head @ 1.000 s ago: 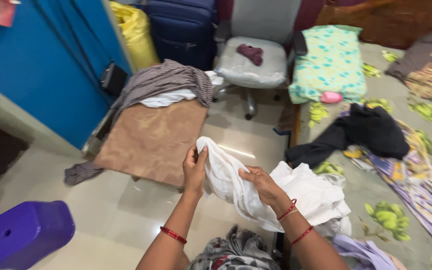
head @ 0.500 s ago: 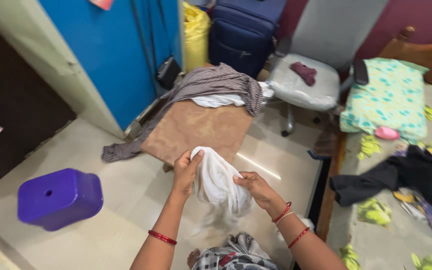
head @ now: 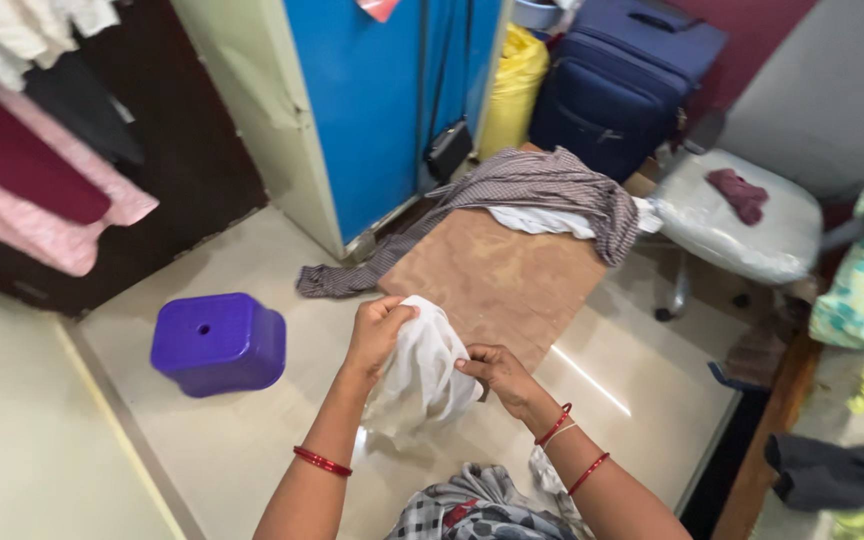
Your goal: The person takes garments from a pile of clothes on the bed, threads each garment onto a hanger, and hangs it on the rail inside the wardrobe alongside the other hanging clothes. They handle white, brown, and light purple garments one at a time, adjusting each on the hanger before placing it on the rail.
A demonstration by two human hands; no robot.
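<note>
Both my hands are closed on the white cloth point(head: 424, 362): my left hand point(head: 377, 333) pinches its top edge in a fist, and my right hand point(head: 497, 370) grips a fold at its side between thumb and fingers. The cloth hangs bunched between them in the lower middle of the frame, its tail drooping toward the pale floor point(head: 252, 440).

I judge this to be the gathering stage of handling the garment, with the fabric crumpled and not squared. A next move would call for finding two corners or a seam and pulling the hands apart to spread it flat; I cannot tell from here what kind of garment it is.

Just above my hands, at centre, lies a brown mat point(head: 497, 285), with a striped grey garment point(head: 537, 185) and another white piece point(head: 542, 220) heaped at its far end. A purple stool point(head: 217, 342) stands at the left, near my left forearm. A grey chair point(head: 742, 225) sits at the right, a dark suitcase point(head: 622, 80) and a yellow bag point(head: 517, 85) at the top, and a blue cupboard door point(head: 372, 110) at upper centre. Nothing blocks the mat's near end.
</note>
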